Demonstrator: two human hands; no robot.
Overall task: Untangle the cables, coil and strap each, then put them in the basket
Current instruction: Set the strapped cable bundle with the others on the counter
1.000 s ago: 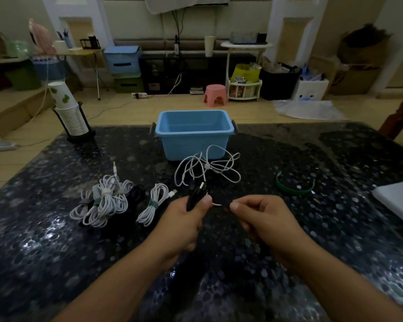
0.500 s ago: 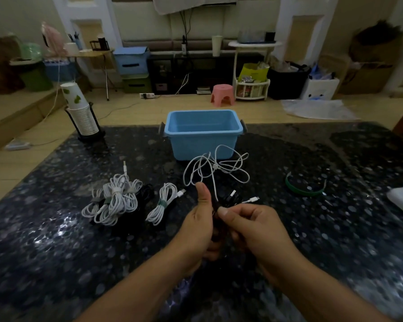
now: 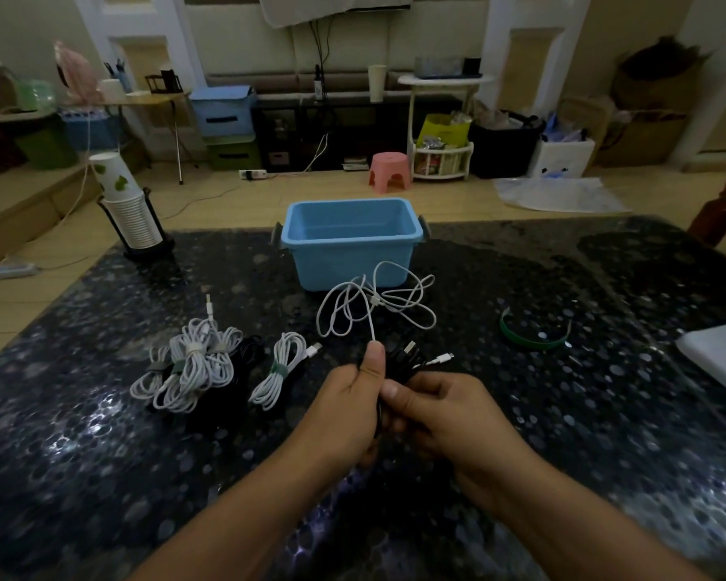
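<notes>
My left hand [image 3: 348, 406] grips a bundle of black cable [image 3: 401, 360] at the table's middle, thumb up against a white cable [image 3: 374, 306] that rises from the grip. My right hand [image 3: 445, 417] curls round the same black bundle from the right. The white cable lies in loose loops in front of the blue basket [image 3: 351, 245], which holds nothing I can see. A pile of coiled, strapped white cables [image 3: 189, 366] lies at the left, with one strapped white coil [image 3: 279, 373] beside it. A green strap [image 3: 533, 335] lies at the right.
A rack of stacked paper cups [image 3: 128, 215] stands at the table's back left corner. A white flat object [image 3: 717, 356] lies at the right edge. Black cable [image 3: 248, 354] shows behind the white pile. The dark patterned table [image 3: 101, 475] spreads below my arms.
My hands have come together on the black bundle; a second ago the right hand was pinching a cable end apart from the left. The view has shifted a little.
</notes>
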